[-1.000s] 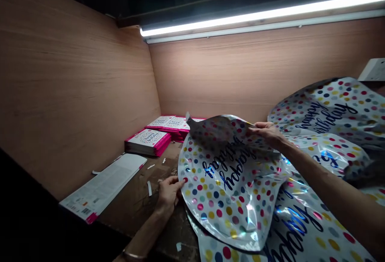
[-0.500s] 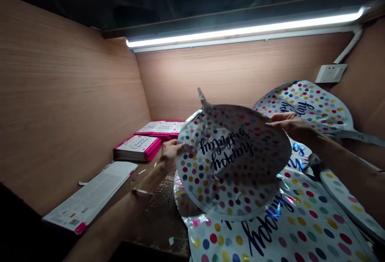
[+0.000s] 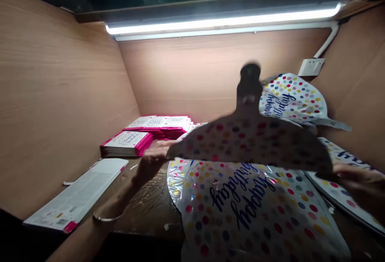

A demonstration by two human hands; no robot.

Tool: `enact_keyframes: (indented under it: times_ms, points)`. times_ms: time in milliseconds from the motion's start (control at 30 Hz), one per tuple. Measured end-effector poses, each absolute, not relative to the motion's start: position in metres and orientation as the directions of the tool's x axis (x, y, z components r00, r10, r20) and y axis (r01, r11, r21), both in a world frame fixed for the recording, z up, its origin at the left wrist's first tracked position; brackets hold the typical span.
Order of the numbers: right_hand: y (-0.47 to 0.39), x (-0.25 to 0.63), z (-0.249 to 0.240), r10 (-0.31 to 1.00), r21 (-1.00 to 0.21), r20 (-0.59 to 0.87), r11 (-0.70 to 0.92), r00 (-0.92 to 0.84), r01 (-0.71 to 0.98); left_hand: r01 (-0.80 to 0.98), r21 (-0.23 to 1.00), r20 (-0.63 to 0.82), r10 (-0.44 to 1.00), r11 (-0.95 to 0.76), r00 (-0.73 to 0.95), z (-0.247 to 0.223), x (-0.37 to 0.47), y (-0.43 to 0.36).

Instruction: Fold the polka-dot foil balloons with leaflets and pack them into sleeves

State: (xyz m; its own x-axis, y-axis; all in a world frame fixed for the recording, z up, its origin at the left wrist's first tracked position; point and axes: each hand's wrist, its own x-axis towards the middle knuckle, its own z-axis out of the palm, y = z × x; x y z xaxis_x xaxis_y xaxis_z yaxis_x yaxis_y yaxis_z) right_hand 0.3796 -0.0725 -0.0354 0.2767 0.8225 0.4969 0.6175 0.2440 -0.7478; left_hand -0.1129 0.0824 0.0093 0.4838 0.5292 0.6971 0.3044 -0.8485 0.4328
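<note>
A flat foil balloon [image 3: 240, 140] with coloured dots is held up in the air, folded into a half shape with its tail pointing upward. My left hand [image 3: 156, 152] pinches its left corner. At the opposite corner my right hand [image 3: 356, 176] grips it, partly in shadow. Below lies a larger spread of dotted "happy birthday" foil balloons [image 3: 249, 214] on the worktop. Another dotted balloon [image 3: 293, 97] leans against the back wall at the right, its tail hanging to the right.
Stacked pink-edged printed cards [image 3: 126, 144] stand at the left, with more card stacks [image 3: 159, 121] behind. A long white printed card [image 3: 81, 194] lies along the left wall. A lit tube [image 3: 222, 19] runs overhead, and a wall socket [image 3: 311, 67] is at the right.
The held balloon has gone from an open round facing me to a folded half. My right hand has come down and to the right; my view has shifted slightly.
</note>
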Motion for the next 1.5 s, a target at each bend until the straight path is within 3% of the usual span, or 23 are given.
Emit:
enact_keyframes:
  times_ms: [67, 133, 233, 333, 400, 467, 533, 633, 767, 833, 933, 1067, 1167, 1267, 1367, 1433, 1500]
  points:
    - [-0.090, 0.369, -0.082, 0.902, -0.829, 0.374, 0.220, 0.217, 0.514, 0.330, 0.371, 0.592, 0.495, -0.868, 0.636, -0.034, -0.124, 0.079]
    - [-0.102, 0.362, -0.114, 0.943, -0.814, 0.308, 0.195, 0.123, 0.547, 0.374, 0.296, 0.453, 0.474, -0.879, 0.755, -0.064, -0.132, 0.077]
    - [-0.111, 0.364, -0.138, 0.944, -0.654, 0.329, 0.216, 0.015, 0.725, 0.396, 0.155, 0.249, 0.424, -0.905, 0.871, -0.080, -0.137, 0.068]
    - [-0.115, 0.372, -0.147, 0.928, -0.431, 0.356, 0.263, -0.105, 0.863, 0.339, 0.058, 0.154, 0.344, -0.939, 0.926, -0.075, -0.134, 0.049]
    - [-0.118, 0.375, -0.150, 0.917, -0.291, 0.339, 0.313, -0.209, 0.904, 0.261, 0.052, 0.119, 0.265, -0.964, 0.957, -0.071, -0.131, 0.037]
    - [-0.120, 0.374, -0.151, 0.905, -0.232, 0.332, 0.352, -0.266, 0.907, 0.199, 0.081, 0.114, 0.208, -0.977, 0.971, -0.070, -0.130, 0.030]
    - [-0.120, 0.370, -0.147, 0.909, -0.273, 0.325, 0.354, -0.261, 0.894, 0.200, 0.116, 0.129, 0.214, -0.973, 0.968, -0.072, -0.130, 0.029]
    - [-0.116, 0.361, -0.135, 0.947, -0.435, 0.266, 0.286, -0.182, 0.854, 0.258, 0.147, 0.163, 0.280, -0.955, 0.946, -0.075, -0.130, 0.033]
    - [-0.108, 0.356, -0.121, 0.981, -0.585, 0.195, 0.117, -0.001, 0.803, 0.264, 0.055, 0.118, 0.269, -0.963, 0.956, -0.075, -0.127, 0.036]
    - [-0.106, 0.357, -0.121, 0.980, -0.578, 0.197, 0.094, 0.027, 0.811, 0.264, -0.028, 0.089, 0.260, -0.964, 0.961, -0.073, -0.124, 0.034]
    - [-0.107, 0.359, -0.126, 0.949, -0.456, 0.309, 0.200, -0.056, 0.867, 0.242, -0.073, 0.058, 0.238, -0.968, 0.970, -0.070, -0.122, 0.027]
    - [-0.113, 0.356, -0.131, 0.873, -0.264, 0.401, 0.401, -0.278, 0.877, 0.159, 0.039, 0.070, 0.161, -0.987, 0.984, -0.071, -0.121, 0.018]
    - [-0.116, 0.350, -0.129, 0.889, -0.336, 0.311, 0.434, -0.336, 0.836, 0.167, 0.202, 0.126, 0.195, -0.965, 0.973, -0.075, -0.122, 0.017]
    - [-0.113, 0.345, -0.122, 0.965, -0.528, 0.200, 0.254, -0.172, 0.810, 0.265, 0.473, 0.143, 0.369, -0.840, 0.918, -0.075, -0.120, 0.022]
    - [-0.100, 0.339, -0.113, 0.990, -0.643, 0.087, -0.026, 0.107, 0.765, 0.522, 0.715, -0.050, 0.711, -0.465, 0.702, -0.068, -0.109, 0.041]
    - [-0.086, 0.333, -0.109, 0.980, -0.651, 0.024, -0.135, 0.198, 0.747, 0.660, 0.724, -0.206, 0.849, -0.203, 0.487, -0.063, -0.096, 0.062]
    - [-0.071, 0.324, -0.108, 0.969, -0.594, -0.026, -0.213, 0.246, 0.776, 0.727, 0.682, -0.277, 0.896, -0.071, 0.347, -0.060, -0.083, 0.085]
